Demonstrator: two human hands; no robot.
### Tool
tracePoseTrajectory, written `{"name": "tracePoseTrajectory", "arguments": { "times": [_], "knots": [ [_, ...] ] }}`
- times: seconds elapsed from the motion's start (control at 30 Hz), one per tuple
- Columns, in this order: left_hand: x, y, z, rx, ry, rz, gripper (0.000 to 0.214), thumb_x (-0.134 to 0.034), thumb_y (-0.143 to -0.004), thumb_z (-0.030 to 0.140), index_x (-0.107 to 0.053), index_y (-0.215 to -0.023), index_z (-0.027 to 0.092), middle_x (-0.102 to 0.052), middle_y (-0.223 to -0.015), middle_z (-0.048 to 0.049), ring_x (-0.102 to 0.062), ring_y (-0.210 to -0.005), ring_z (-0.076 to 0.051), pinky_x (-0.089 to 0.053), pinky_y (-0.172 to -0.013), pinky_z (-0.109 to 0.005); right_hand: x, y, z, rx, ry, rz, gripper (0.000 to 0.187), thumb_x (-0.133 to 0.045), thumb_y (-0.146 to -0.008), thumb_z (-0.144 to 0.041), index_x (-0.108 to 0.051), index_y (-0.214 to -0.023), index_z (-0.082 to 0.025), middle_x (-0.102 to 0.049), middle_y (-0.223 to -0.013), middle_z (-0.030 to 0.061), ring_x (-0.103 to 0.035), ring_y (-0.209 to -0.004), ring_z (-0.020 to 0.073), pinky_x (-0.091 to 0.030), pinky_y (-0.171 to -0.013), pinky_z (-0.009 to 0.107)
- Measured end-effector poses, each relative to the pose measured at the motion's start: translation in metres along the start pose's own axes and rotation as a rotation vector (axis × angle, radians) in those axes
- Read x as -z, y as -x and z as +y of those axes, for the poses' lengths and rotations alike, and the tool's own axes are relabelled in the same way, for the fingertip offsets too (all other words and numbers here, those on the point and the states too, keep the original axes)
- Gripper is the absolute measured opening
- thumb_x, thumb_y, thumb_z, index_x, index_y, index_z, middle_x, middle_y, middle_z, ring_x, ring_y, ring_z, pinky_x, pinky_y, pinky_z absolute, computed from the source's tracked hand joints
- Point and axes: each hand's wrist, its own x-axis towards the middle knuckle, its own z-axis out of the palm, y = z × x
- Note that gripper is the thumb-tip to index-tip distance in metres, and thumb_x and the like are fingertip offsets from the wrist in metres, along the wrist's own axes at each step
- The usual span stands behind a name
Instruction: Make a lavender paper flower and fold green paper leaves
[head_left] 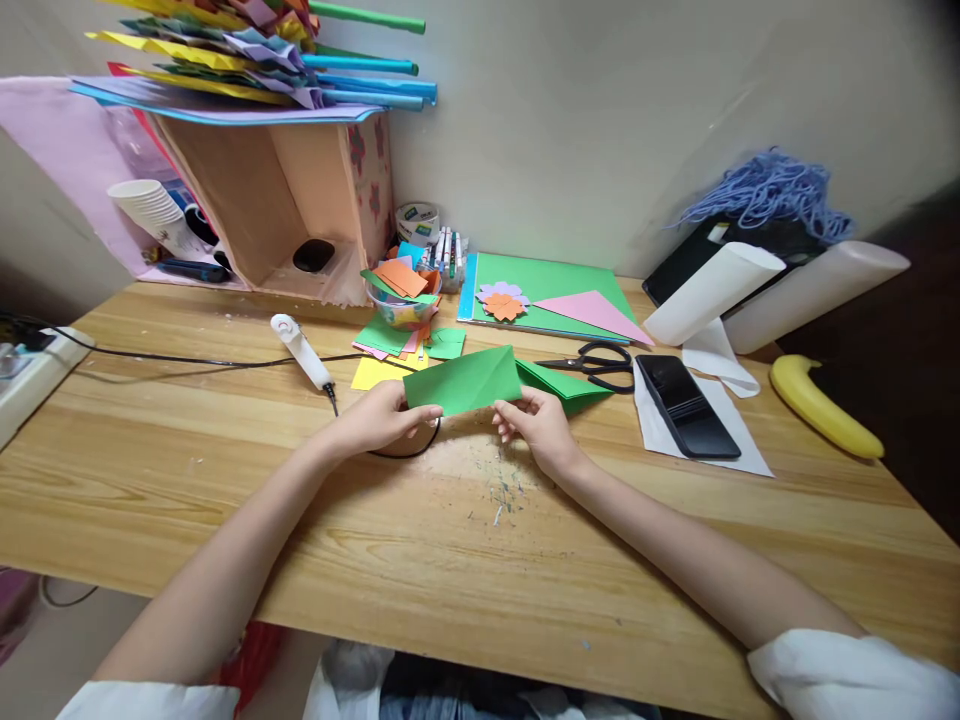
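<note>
A creased sheet of green paper [466, 382] is held up above the table between my two hands. My left hand [384, 416] pinches its left end, thumb in front and fingers behind. At its lower right corner, my right hand [541, 425] grips the edge between thumb and fingers. Just behind my right hand lies a folded green paper [574, 388]. Black-handled scissors [604, 366] rest beyond it, their blades pointing left. A pile of coloured paper scraps [379, 370] lies behind my left hand.
A white corded tool [301, 352] lies left, its black cable running across the table [360, 560]. A bowl of paper scraps [405, 305], a cardboard box [262, 200] and a green sheet [555, 275] stand at the back. A phone [686, 405] and banana [825, 408] are right.
</note>
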Motion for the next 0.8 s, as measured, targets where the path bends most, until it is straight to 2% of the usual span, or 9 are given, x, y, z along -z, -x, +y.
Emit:
{"name": "tracePoseTrajectory", "arguments": {
  "times": [0.13, 0.23, 0.37, 0.43, 0.53, 0.7, 0.8],
  "knots": [
    [0.016, 0.001, -0.009, 0.003, -0.003, -0.024, 0.044, -0.050, -0.074, 0.050, -0.048, -0.047, 0.015, -0.045, -0.042, 0.0010, -0.040, -0.040, -0.009, -0.027, -0.041, -0.021, 0.002, -0.001, -0.002, 0.043, 0.004, 0.061, 0.020, -0.066, -0.065, -0.031, -0.056, -0.063, -0.014, -0.057, -0.053, -0.0018, -0.050, -0.041, 0.0064, -0.044, -0.038, 0.018],
    [0.023, 0.002, -0.013, -0.009, 0.064, -0.017, 0.037, -0.050, -0.075, 0.047, -0.051, -0.056, 0.014, -0.048, -0.048, 0.0014, -0.042, -0.044, -0.009, -0.029, -0.043, -0.019, 0.002, -0.002, -0.003, 0.098, -0.032, 0.088, 0.020, -0.061, -0.071, -0.034, -0.055, -0.071, -0.015, -0.058, -0.058, -0.0015, -0.054, -0.045, 0.0078, -0.046, -0.041, 0.019],
    [0.023, 0.004, -0.010, -0.051, 0.120, -0.008, 0.031, -0.052, -0.074, 0.044, -0.055, -0.065, 0.014, -0.050, -0.054, 0.0017, -0.043, -0.049, -0.010, -0.029, -0.044, -0.019, 0.001, 0.000, -0.003, 0.078, -0.095, -0.015, 0.027, -0.056, -0.075, -0.040, -0.053, -0.090, -0.018, -0.062, -0.072, -0.0005, -0.059, -0.055, 0.0100, -0.052, -0.051, 0.023],
    [0.020, 0.004, -0.007, -0.087, 0.171, -0.011, 0.030, -0.053, -0.073, 0.043, -0.057, -0.067, 0.015, -0.053, -0.058, 0.0010, -0.046, -0.053, -0.012, -0.031, -0.046, -0.020, -0.001, 0.001, -0.001, 0.048, -0.073, -0.100, 0.030, -0.061, -0.072, -0.040, -0.054, -0.090, -0.018, -0.063, -0.074, 0.0001, -0.061, -0.057, 0.0107, -0.054, -0.054, 0.025],
    [0.011, 0.003, -0.002, -0.087, 0.272, -0.006, 0.031, -0.055, -0.071, 0.044, -0.056, -0.062, 0.015, -0.053, -0.055, 0.0011, -0.047, -0.052, -0.012, -0.033, -0.047, -0.021, -0.003, 0.005, 0.001, 0.012, 0.008, -0.179, 0.029, -0.066, -0.067, -0.040, -0.057, -0.078, -0.014, -0.065, -0.066, 0.0022, -0.060, -0.051, 0.0112, -0.052, -0.050, 0.024],
    [-0.012, 0.001, 0.004, -0.046, 0.478, 0.000, 0.036, -0.053, -0.074, 0.045, -0.053, -0.056, 0.014, -0.053, -0.051, 0.0008, -0.049, -0.050, -0.010, -0.038, -0.052, -0.021, -0.004, 0.008, 0.002, 0.067, 0.027, -0.130, 0.030, -0.064, -0.070, -0.041, -0.058, -0.069, -0.011, -0.067, -0.064, 0.0059, -0.059, -0.046, 0.0111, -0.051, -0.046, 0.023],
    [-0.026, -0.002, 0.005, -0.048, 0.582, 0.004, 0.029, -0.060, -0.070, 0.041, -0.058, -0.065, 0.013, -0.059, -0.058, -0.0013, -0.054, -0.056, -0.012, -0.042, -0.056, -0.022, -0.005, 0.008, 0.001, 0.096, 0.048, -0.106, 0.028, -0.064, -0.071, -0.039, -0.059, -0.069, -0.012, -0.066, -0.061, 0.0046, -0.059, -0.045, 0.0109, -0.050, -0.045, 0.022]
  ]
}}
